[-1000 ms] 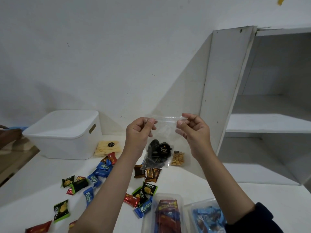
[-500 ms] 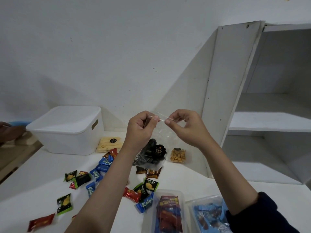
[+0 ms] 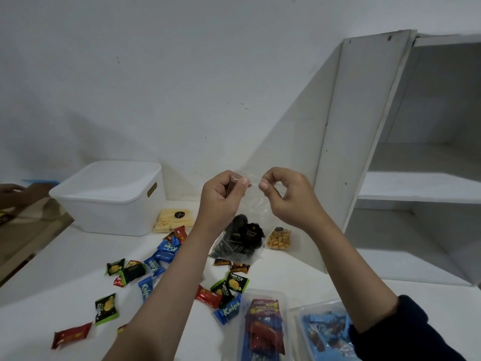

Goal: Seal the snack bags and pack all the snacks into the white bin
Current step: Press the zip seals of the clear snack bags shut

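Both hands, left hand [image 3: 221,196] and right hand [image 3: 289,194], pinch the clear bag's [image 3: 242,241] top strip, sealing it; next, press along it, then carry it to the white bin [image 3: 109,199].

one head-worn wide-angle view looks forward and down, close over the white desk [image 3: 65,259], facing a white wall [image 3: 182,74] and open white shelf unit [image 3: 390,178].

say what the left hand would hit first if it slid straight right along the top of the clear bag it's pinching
Probably the right hand. The left hand pinches the top edge of the clear plastic bag of dark snacks, and the right hand pinches the same edge just beside it, with only a small gap of bag between them.
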`<state>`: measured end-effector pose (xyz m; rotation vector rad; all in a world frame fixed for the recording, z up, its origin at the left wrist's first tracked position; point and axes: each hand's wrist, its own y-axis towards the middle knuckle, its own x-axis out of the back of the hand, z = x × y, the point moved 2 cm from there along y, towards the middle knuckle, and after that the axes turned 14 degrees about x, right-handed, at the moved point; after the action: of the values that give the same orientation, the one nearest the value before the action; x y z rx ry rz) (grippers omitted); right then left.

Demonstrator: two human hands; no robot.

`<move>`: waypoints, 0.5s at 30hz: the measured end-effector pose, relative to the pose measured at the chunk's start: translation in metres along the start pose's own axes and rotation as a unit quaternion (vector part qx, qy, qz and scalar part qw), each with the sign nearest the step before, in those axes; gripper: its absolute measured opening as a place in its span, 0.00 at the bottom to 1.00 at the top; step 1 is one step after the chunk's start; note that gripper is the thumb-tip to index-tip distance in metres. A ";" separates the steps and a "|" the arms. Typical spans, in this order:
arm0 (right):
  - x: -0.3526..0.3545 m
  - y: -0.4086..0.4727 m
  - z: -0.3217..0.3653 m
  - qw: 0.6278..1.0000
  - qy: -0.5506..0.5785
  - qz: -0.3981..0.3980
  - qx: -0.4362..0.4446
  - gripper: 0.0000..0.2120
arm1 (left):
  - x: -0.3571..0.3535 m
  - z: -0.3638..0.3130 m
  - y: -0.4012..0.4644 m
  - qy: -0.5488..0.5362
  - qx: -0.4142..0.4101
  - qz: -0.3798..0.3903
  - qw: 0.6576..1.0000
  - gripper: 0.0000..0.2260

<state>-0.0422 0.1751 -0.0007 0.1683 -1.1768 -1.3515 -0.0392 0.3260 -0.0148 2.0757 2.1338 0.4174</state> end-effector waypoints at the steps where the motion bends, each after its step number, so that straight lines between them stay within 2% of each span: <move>1: 0.000 0.000 0.000 1.000 0.000 0.002 0.001 0.06 | 0.001 0.000 -0.001 -0.006 0.006 0.005 1.000 0.09; 5: 0.000 -0.001 0.001 1.000 0.004 0.011 0.001 0.06 | 0.004 0.001 -0.003 -0.009 0.023 0.049 0.999 0.06; 15: -0.007 -0.002 0.001 0.998 0.052 0.017 -0.006 0.06 | 0.004 0.000 -0.003 -0.013 0.026 0.049 0.998 0.09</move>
<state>-0.0433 0.1806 -0.0053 0.2071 -1.0806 -1.3043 -0.0424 0.3300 -0.0155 2.2081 2.0553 0.3473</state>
